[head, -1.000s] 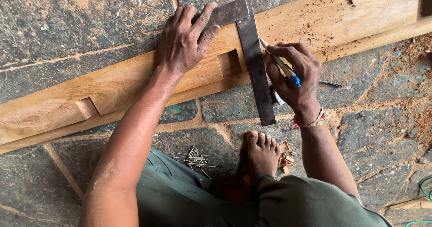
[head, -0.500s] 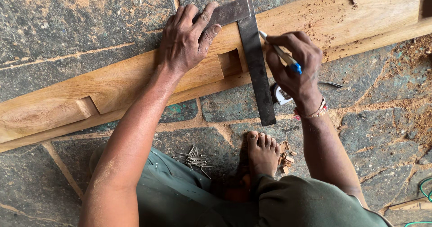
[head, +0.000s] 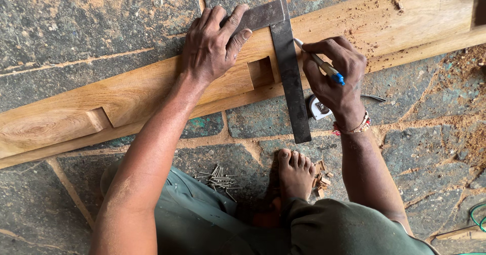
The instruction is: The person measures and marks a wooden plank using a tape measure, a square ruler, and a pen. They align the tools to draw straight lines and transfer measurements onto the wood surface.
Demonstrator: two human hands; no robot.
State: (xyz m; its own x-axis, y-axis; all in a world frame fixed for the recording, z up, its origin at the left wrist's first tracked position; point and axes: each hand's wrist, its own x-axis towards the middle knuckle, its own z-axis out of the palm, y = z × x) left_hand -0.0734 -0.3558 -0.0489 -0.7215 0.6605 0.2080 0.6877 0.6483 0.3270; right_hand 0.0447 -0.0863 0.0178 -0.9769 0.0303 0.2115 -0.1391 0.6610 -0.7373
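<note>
left hand (head: 215, 45): palm down, fingers spread & pressed flat on the upper arm of the square, pinning it to the plank; forearm runs straight down-left toward the body.
right hand (head: 336, 78): fingers curled, pinching a pen; wrist bent in, knuckles up, forearm coming up from lower right; beaded band at the wrist.
pen (head: 319, 62): white barrel w/ blue cap end, tilted, tip up-left touching the plank just beside the blade's right edge.
square (head: 289, 78): dark metal, l-shaped; short arm lies along the plank's far edge under the left hand, long blade crosses the plank & overhangs onto the floor.
plank (head: 152, 90): pale wood, runs diagonally lower left to upper right; two rectangular notches in it, one just left of the blade.
tape measure (head: 319, 108): on the floor, partly hidden behind the right hand.
nails (head: 218, 178): loose heap on the stone floor nr the knee.
foot (head: 296, 171): bare, toes pointing at the plank, small wood chips beside it.
</note>
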